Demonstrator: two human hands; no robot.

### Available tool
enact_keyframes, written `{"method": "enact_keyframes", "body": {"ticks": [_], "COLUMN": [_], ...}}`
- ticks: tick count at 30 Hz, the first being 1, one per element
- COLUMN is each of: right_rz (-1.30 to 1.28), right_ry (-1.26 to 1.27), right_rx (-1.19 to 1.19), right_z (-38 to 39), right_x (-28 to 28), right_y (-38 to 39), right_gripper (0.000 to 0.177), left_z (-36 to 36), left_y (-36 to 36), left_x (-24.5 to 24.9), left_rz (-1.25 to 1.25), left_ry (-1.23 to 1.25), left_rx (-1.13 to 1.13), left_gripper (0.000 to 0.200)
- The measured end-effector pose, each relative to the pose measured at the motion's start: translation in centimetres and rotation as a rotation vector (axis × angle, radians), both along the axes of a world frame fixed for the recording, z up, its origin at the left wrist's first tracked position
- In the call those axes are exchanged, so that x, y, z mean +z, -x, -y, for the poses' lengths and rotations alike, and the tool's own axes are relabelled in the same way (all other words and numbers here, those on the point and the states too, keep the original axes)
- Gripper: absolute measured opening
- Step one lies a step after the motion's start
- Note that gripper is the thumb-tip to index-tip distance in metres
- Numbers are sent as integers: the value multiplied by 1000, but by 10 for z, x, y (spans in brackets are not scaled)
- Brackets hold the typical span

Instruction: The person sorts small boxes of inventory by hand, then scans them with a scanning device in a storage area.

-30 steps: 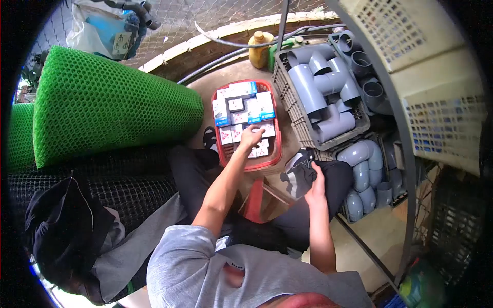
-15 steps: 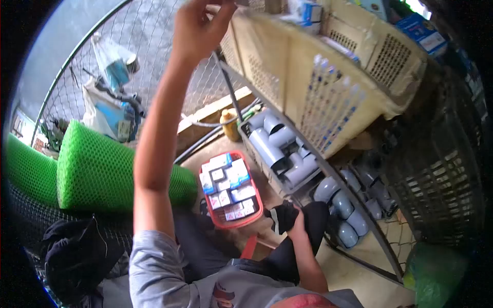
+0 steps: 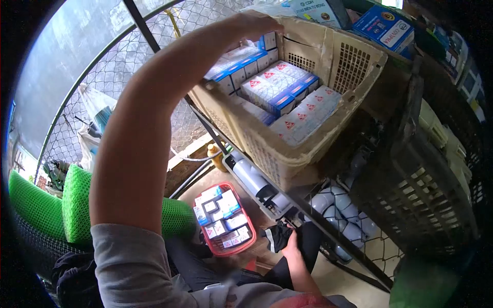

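Note:
My left arm stretches up across the view, and my left hand (image 3: 258, 24) lies at the far rim of a beige plastic crate (image 3: 308, 163), its fingers bent over the edge. Inside the crate are rows of white and blue cardboard boxes (image 3: 280, 87) with red triangle marks. Down by my knee, my right hand (image 3: 291, 245) is closed around a black cloth item (image 3: 280, 235) with a white stripe. On the floor before me, a red basket (image 3: 234, 251) contains several small white and blue boxes (image 3: 215, 208).
A metal frame bar (image 3: 328, 220) runs diagonally below the crate. Grey pipe fittings (image 3: 341, 205) lie beneath it. A dark crate (image 3: 416, 200) stands at right, green mesh rolls (image 3: 77, 205) at left. Wire fencing (image 3: 133, 77) rises behind. Blue boxes (image 3: 385, 28) sit at the top right.
The view has shifted so that the crate's inside and its boxes show. My left hand has moved right, to the crate's far rim. My right hand stays by my knee with the black cloth item.

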State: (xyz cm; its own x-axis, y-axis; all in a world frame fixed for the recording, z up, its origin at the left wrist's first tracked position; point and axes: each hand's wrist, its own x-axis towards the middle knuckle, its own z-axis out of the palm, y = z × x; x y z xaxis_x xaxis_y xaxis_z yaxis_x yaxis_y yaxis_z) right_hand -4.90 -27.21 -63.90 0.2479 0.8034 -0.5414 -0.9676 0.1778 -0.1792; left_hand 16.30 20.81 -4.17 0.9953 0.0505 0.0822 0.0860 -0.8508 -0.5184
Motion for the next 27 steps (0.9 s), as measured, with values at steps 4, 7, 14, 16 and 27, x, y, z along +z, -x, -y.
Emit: {"method": "enact_keyframes", "body": {"ticks": [4, 7, 14, 16, 27], "right_rz": [-9, 15, -14, -21, -135], "right_ry": [123, 100, 121, 176, -114], "right_rx": [-44, -49, 15, -15, -167], "right_z": [2, 1, -6, -1, -11], "right_x": [-29, -34, -14, -20, 85], "right_y": [-5, -12, -13, -15, -2], "right_gripper": [37, 38, 40, 43, 57], "left_z": [-34, -9, -25, -15, 123], "left_y": [-11, -15, -9, -6, 172], "left_x": [-12, -11, -21, -20, 83], "left_rz": [-1, -30, 139, -44, 708], "left_ry": [-288, -287, -402, -392, 152], "left_rx": [-255, -109, -434, -222, 34], "left_gripper": [87, 93, 73, 82, 77]}}
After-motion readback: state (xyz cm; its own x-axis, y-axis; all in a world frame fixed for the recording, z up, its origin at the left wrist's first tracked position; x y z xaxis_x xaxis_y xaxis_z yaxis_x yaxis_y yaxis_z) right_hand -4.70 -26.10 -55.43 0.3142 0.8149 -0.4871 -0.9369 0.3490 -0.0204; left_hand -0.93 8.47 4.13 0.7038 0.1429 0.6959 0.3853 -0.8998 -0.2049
